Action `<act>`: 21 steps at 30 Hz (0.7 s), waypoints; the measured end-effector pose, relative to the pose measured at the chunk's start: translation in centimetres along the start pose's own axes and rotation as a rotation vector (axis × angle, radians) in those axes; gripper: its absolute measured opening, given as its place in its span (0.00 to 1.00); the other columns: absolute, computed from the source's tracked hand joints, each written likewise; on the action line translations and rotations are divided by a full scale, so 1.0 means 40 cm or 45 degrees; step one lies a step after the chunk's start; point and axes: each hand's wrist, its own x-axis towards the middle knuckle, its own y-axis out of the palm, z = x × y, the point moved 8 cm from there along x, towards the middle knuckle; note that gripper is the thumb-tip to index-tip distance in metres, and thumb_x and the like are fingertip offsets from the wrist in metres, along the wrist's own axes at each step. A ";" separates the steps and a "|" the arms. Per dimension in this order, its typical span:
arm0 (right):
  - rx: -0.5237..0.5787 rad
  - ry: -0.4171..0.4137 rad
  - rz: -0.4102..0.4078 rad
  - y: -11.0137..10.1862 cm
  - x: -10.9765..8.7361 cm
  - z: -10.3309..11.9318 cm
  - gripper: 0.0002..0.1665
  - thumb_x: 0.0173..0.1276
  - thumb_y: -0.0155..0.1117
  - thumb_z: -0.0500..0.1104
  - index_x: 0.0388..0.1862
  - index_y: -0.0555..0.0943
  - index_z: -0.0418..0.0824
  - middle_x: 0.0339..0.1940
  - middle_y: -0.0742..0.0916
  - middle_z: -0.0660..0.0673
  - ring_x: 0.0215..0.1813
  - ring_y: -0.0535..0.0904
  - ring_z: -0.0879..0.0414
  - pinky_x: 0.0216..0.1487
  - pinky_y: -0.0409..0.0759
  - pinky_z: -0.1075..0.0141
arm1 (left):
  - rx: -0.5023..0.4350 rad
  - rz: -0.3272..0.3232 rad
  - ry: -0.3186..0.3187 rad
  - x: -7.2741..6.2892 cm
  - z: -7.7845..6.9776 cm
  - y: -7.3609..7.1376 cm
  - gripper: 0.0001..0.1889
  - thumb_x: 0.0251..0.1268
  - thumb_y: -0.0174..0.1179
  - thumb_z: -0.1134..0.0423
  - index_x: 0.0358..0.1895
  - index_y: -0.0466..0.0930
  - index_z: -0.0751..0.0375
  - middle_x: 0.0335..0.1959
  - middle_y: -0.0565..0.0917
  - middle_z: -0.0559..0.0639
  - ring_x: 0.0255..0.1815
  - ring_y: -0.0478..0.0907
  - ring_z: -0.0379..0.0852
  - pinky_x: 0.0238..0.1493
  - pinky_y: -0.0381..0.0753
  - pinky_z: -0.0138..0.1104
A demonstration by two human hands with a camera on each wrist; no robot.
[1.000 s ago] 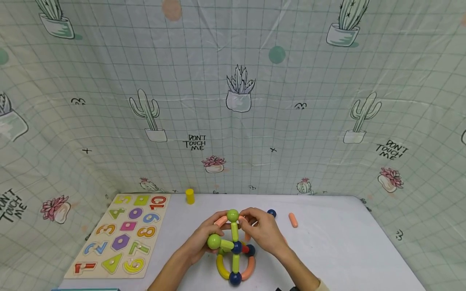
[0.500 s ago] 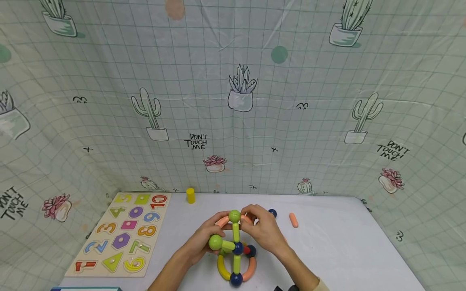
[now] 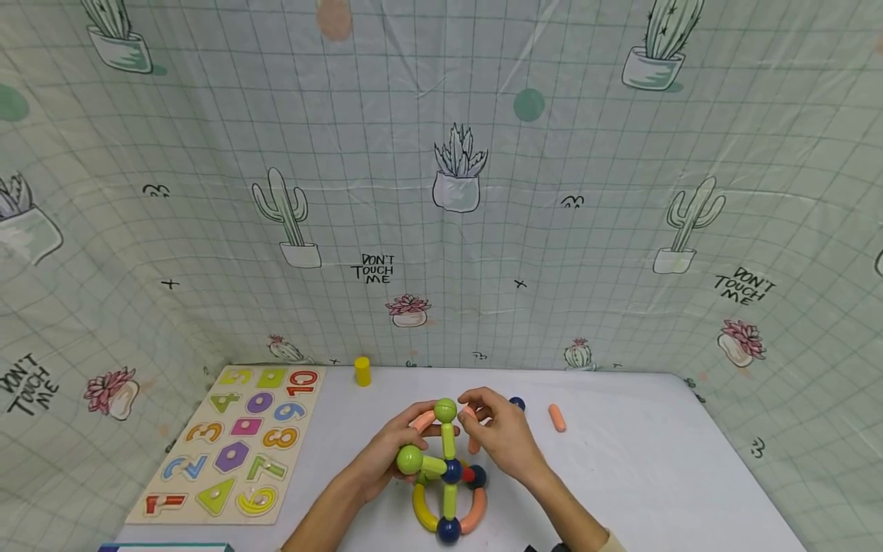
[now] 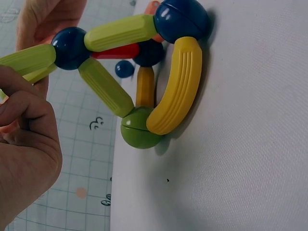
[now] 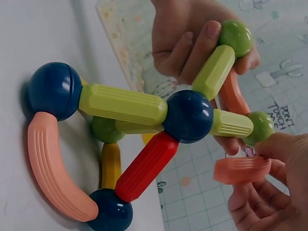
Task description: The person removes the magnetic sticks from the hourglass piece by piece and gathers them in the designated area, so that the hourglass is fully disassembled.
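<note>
Between the right fingers [image 5: 243,207], a pink rod [image 5: 240,171].

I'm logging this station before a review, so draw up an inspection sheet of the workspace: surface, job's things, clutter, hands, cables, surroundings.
Surface: white tabletop.
Job's things: ball-and-rod toy structure with green and navy balls.
Clutter: number puzzle board, yellow cylinder, loose navy ball, loose salmon rod, cut-off teal-edged item.
Left hand: grips the structure's upper part.
Right hand: pinches a curved salmon rod.
Cables: nothing seen.
Surroundings: cactus-print grid cloth behind and at both sides.
</note>
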 end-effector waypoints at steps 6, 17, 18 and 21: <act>0.132 0.130 0.038 -0.024 -0.011 -0.026 0.18 0.69 0.70 0.52 0.55 0.80 0.54 0.43 0.88 0.54 0.40 0.84 0.56 0.39 0.81 0.62 | 0.003 -0.007 -0.013 -0.002 0.001 0.001 0.34 0.59 0.50 0.67 0.74 0.65 0.52 0.61 0.81 0.58 0.19 0.66 0.39 0.17 0.68 0.28; 0.220 0.275 0.026 -0.113 -0.035 -0.102 0.19 0.68 0.70 0.54 0.50 0.84 0.44 0.43 0.89 0.43 0.34 0.81 0.52 0.34 0.82 0.62 | -0.001 -0.013 -0.035 -0.003 0.004 0.003 0.34 0.60 0.49 0.66 0.75 0.64 0.50 0.63 0.81 0.55 0.25 0.69 0.42 0.19 0.69 0.28; 0.214 0.292 0.018 -0.123 -0.040 -0.111 0.19 0.67 0.70 0.55 0.50 0.84 0.44 0.42 0.88 0.44 0.34 0.82 0.51 0.36 0.82 0.60 | 0.001 -0.012 -0.032 -0.003 0.003 0.003 0.34 0.60 0.49 0.67 0.75 0.64 0.51 0.63 0.81 0.55 0.26 0.69 0.42 0.19 0.70 0.28; 0.192 0.322 0.004 -0.155 -0.054 -0.139 0.20 0.67 0.70 0.55 0.51 0.84 0.44 0.43 0.88 0.43 0.35 0.83 0.51 0.39 0.84 0.57 | 0.002 -0.007 -0.029 -0.002 0.004 0.005 0.34 0.60 0.49 0.67 0.74 0.64 0.51 0.62 0.81 0.54 0.25 0.68 0.42 0.19 0.70 0.28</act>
